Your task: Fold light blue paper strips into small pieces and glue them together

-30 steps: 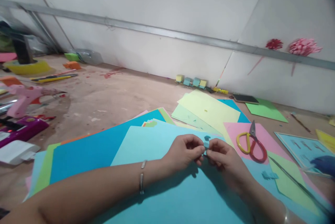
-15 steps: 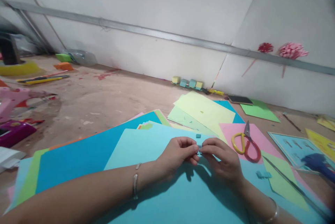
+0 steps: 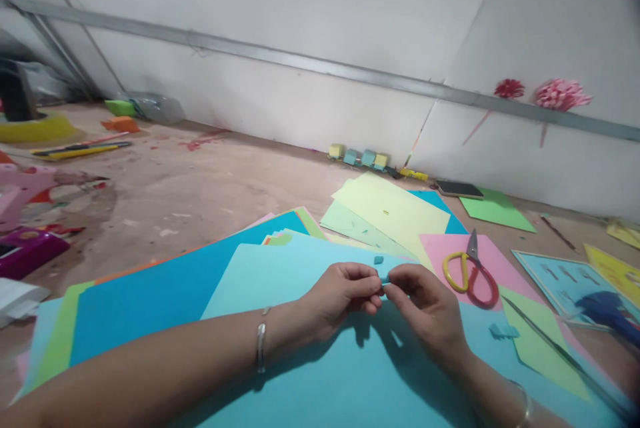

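Note:
Over a light blue sheet of paper [image 3: 320, 375], my two hands meet at the fingertips. My left hand [image 3: 353, 291] is closed in a pinch on a small blue paper piece [image 3: 385, 279], mostly hidden by the fingers. My right hand [image 3: 423, 298] pinches the same piece from the other side, thumb and forefinger close together. Just beyond the fingers lies another small blue paper piece [image 3: 379, 260]. Right of my right hand, a curled blue paper scrap [image 3: 504, 331] rests on the sheet.
Scissors [image 3: 471, 271] with one yellow and one red handle lie on pink paper at the right. A long metal strip [image 3: 555, 351] is nearby. Pink [image 3: 25, 188] and dark blue glue guns [image 3: 607, 311] flank the work area. Small paper cubes [image 3: 359, 157] line the wall.
My right thumb and fingers have shifted their hold on the small blue piece, the thumb now lower and more visible. My left hand stays nearly still.

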`<act>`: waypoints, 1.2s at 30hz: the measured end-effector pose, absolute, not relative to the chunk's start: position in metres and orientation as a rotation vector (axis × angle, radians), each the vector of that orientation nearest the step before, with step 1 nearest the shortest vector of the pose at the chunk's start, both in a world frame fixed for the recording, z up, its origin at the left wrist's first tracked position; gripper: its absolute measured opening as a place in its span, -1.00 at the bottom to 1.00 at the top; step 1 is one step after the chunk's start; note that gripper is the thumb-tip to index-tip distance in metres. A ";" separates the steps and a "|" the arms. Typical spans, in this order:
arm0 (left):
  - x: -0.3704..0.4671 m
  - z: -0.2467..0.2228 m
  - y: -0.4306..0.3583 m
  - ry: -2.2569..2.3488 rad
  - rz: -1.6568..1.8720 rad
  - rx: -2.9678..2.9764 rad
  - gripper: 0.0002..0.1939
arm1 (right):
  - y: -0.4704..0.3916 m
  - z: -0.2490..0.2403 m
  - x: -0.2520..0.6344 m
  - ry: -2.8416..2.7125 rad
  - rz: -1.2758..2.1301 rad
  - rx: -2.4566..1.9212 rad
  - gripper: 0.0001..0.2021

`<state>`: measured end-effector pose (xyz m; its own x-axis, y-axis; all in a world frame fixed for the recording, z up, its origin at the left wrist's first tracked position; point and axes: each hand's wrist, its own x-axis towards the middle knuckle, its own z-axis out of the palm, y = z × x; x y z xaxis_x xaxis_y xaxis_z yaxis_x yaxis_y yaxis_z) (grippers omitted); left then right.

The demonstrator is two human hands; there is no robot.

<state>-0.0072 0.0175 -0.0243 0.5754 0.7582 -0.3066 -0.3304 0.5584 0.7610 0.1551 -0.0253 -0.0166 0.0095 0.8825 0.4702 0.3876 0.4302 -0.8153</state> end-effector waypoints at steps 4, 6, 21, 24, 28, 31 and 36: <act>-0.008 -0.022 0.018 0.685 0.679 0.761 -0.61 | -0.024 -0.016 0.157 -1.526 0.654 -1.195 -0.93; -0.008 -0.020 0.018 0.705 0.672 0.793 -0.60 | -0.023 -0.016 0.158 -1.560 0.651 -1.223 -0.94; -0.012 -0.018 0.019 0.734 0.557 0.832 -0.69 | -0.029 -0.012 0.162 -1.756 0.542 -1.271 -0.91; -0.010 -0.020 0.015 0.716 0.583 0.886 -0.67 | -0.028 -0.004 0.160 -1.668 0.737 -1.428 -0.86; -0.008 -0.021 0.013 0.704 0.614 0.990 -0.65 | -0.025 0.007 0.158 -1.546 0.957 -1.503 -0.79; -0.007 -0.021 0.011 0.713 0.613 1.018 -0.67 | -0.024 0.010 0.158 -1.457 1.108 -1.472 -0.76; -0.006 -0.019 0.007 0.811 0.652 1.135 -0.78 | -0.024 0.001 0.157 -1.285 1.289 -1.346 -0.71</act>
